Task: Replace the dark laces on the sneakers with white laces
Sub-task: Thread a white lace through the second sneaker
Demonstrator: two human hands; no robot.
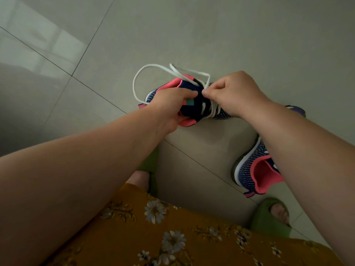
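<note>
The sneaker (pixel 194 104) held above the floor tiles (pixel 192 35) is judged almost relaced: white lace (pixel 138 73) is crossed through its eyelets, with the left hand (pixel 169 106) gripped around the collar and the right hand (pixel 232 93) pinching a strand near the tongue. No dark lace is seen. The second sneaker (pixel 255 169) is largely covered by the right forearm, so its lacing cannot be judged.

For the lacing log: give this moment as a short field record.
left hand: grips the held sneaker at its collar
right hand: pinches the white lace by the tongue
lace state: crossed through the eyelets, loose loop hanging beyond the shoe
second sneaker: on the floor under the right forearm, lacing mostly hidden
dark laces: none seen
</note>
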